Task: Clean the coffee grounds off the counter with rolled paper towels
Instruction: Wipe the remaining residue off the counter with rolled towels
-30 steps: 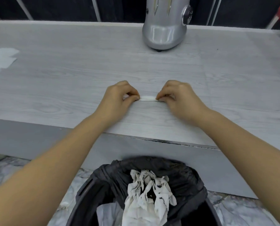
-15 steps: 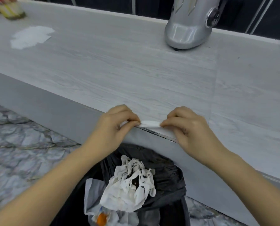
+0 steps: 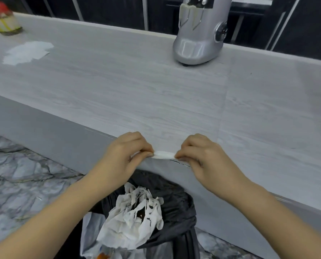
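Observation:
A small rolled white paper towel [image 3: 164,155] lies right at the front edge of the pale wood-grain counter [image 3: 137,94]. My left hand [image 3: 126,156] pinches its left end and my right hand [image 3: 202,157] pinches its right end, fingers curled. Only the short middle stretch of the roll shows between the fingertips. No coffee grounds are visible on the counter surface.
A black-lined trash bin [image 3: 174,212] directly below the counter edge holds crumpled, stained paper towels [image 3: 135,219]. A silver coffee grinder [image 3: 199,43] stands at the back. A flat paper towel [image 3: 26,53] and a blurred jar [image 3: 2,19] sit far left. Marble floor at left.
Both hands have dragged the rolled towel from the middle of the counter back to its front edge above the bin. The view has swung left and lower.

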Demonstrator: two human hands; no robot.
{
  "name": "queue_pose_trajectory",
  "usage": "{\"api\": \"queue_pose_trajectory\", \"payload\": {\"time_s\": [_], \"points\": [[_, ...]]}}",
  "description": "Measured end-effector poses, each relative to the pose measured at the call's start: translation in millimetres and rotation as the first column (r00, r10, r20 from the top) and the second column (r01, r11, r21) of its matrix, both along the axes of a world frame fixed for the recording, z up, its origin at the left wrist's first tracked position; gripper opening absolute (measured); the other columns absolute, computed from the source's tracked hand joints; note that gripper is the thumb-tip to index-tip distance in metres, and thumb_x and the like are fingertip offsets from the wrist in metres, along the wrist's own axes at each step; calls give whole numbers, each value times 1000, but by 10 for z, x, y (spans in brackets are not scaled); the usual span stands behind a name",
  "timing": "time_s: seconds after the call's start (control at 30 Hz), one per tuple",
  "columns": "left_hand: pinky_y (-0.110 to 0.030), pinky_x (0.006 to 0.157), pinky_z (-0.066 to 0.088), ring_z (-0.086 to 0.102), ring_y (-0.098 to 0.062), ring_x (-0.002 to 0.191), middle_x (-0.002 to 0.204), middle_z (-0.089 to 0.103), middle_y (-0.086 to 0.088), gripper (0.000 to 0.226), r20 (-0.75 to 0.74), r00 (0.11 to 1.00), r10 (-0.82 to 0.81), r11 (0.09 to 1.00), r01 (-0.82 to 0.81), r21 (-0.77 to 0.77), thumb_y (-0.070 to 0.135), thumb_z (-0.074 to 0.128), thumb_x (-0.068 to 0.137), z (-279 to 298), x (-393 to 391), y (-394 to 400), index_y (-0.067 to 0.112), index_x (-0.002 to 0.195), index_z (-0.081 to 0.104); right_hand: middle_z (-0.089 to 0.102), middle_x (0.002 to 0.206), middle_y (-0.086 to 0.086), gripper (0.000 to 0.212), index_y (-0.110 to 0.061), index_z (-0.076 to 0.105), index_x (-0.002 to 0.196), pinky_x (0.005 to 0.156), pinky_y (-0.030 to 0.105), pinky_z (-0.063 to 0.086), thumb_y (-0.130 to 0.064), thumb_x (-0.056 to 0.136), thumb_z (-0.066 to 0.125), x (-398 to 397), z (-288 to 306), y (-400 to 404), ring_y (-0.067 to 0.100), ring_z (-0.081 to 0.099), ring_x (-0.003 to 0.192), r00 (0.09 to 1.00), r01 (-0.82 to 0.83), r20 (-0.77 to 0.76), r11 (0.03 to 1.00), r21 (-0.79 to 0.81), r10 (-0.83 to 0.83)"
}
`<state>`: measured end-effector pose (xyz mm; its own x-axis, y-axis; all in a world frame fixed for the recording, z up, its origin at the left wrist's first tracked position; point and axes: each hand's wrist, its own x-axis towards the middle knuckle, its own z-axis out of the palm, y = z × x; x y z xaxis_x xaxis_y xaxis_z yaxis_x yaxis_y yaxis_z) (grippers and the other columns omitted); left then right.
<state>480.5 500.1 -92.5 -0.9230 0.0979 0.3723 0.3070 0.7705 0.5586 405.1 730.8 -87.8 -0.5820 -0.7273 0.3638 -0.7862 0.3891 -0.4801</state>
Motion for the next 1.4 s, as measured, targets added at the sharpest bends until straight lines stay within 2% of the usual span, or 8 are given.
{"api": "queue_pose_trajectory", "payload": {"time_s": [0.27, 0.6, 0.7, 0.83, 1.0, 1.13, 1.23, 1.4], "points": [[-5, 70, 35, 58, -5, 80, 86, 65, 2, 5, -40, 997, 64, 998, -64, -3, 6, 72, 87, 234, -961, 295, 11, 88, 74, 63, 85, -2, 14, -10, 75, 87, 75, 12, 40, 2, 84, 68, -1031, 228, 249, 10, 57, 80, 999, 53, 0, 995, -86, -53], [-3, 72, 38, 55, 4, 78, 90, 64, 4, 5, -68, 924, 377, 920, -364, 146, 13, 70, 89, 83, -2980, 692, 15, 87, 73, 66, 87, 1, 14, -10, 76, 87, 79, 12, 46, 1, 79, 73, -3248, 269, 356, 7, 60, 81, 994, 113, 26, 986, -119, -110], [-6, 73, 39, 55, -7, 80, 90, 66, -4, 4, -104, 898, 428, 900, -414, 133, 11, 70, 88, 16, -3332, 748, 11, 88, 75, 67, 88, 4, 15, -9, 76, 87, 82, 16, 50, 3, 79, 72, -3685, 218, 351, 12, 63, 83, 995, 102, 4, 984, -144, -103], [-24, 76, 44, 53, -14, 79, 88, 63, -5, 7, -107, 863, 494, 869, -486, 88, 12, 69, 89, -9, -3616, 854, 10, 90, 76, 69, 87, 3, 15, -10, 78, 85, 79, 17, 48, 2, 80, 71, -4096, 83, 256, 16, 63, 82, 990, 100, -85, 987, -128, -111], [-41, 76, 51, 59, -23, 80, 87, 63, -9, 9, -136, 867, 480, 875, -483, 10, 7, 67, 89, -116, -3672, 1013, 4, 87, 75, 70, 87, 1, 14, -10, 79, 85, 83, 15, 48, 1, 79, 73, -4336, -40, 230, 14, 65, 83, 997, 36, -69, 996, -83, -42], [-37, 81, 51, 60, -20, 84, 90, 66, -5, 8, -64, 888, 456, 890, -453, 52, 9, 69, 89, -68, -3638, 1037, 7, 89, 76, 69, 86, 0, 14, -10, 78, 85, 81, 15, 48, 2, 80, 71, -4258, -34, 401, 13, 65, 82, 999, 12, -40, 998, -57, -14], [-34, 74, 50, 58, -16, 78, 85, 63, -1, 6, -35, 936, 350, 936, -347, 65, 8, 70, 87, -24, -3444, 1139, 10, 88, 76, 66, 84, -3, 18, -10, 78, 84, 78, 13, 46, 6, 81, 69, -3992, -34, 672, 9, 63, 81, 999, 36, 29, 996, -86, -33], [-30, 65, 45, 57, -14, 71, 78, 60, 3, 7, -46, 975, 215, 976, -213, 52, 7, 72, 87, -40, -2990, 1391, 12, 87, 76, 67, 86, -5, 25, -13, 78, 85, 78, 21, 49, 10, 81, 68, -3464, -67, 1076, 9, 63, 84, 994, 77, 87, 991, -106, -68]]}}
